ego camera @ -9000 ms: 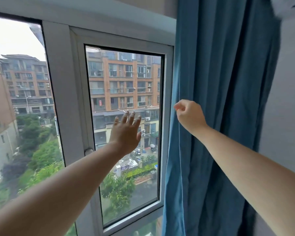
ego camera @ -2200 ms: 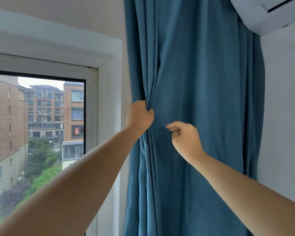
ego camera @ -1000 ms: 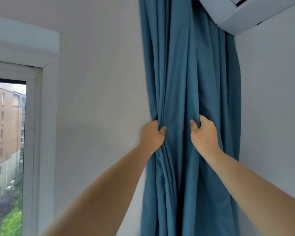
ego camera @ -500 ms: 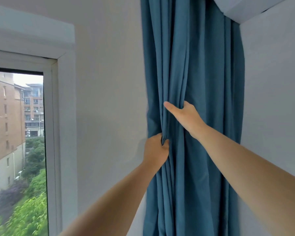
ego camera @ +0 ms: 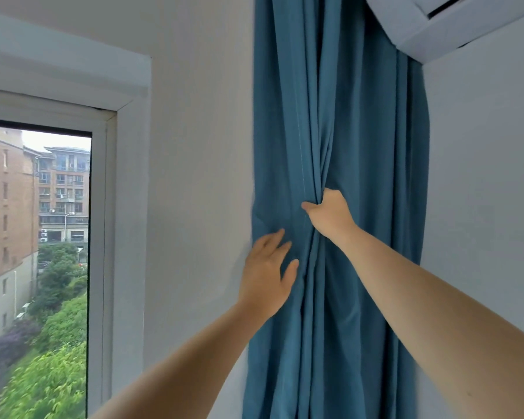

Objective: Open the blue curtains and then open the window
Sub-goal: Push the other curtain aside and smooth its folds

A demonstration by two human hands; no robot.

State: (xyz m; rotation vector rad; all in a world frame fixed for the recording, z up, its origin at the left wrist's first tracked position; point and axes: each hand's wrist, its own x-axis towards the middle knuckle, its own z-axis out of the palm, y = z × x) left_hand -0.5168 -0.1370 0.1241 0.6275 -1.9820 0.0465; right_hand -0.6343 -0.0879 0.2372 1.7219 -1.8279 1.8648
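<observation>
Right grip [ego camera: 330,216] is curled round bunched folds of the blue curtain [ego camera: 360,116] | left grip [ego camera: 266,276] is held flat, fingers spread, at curtain's left edge | window [ego camera: 99,237] is seen uncovered

Left hand [ego camera: 265,276] loose now, right hand [ego camera: 330,217] around curtain [ego camera: 345,131]

Pale wall [ego camera: 194,176], white air conditioner [ego camera: 454,22] overhead.
</observation>
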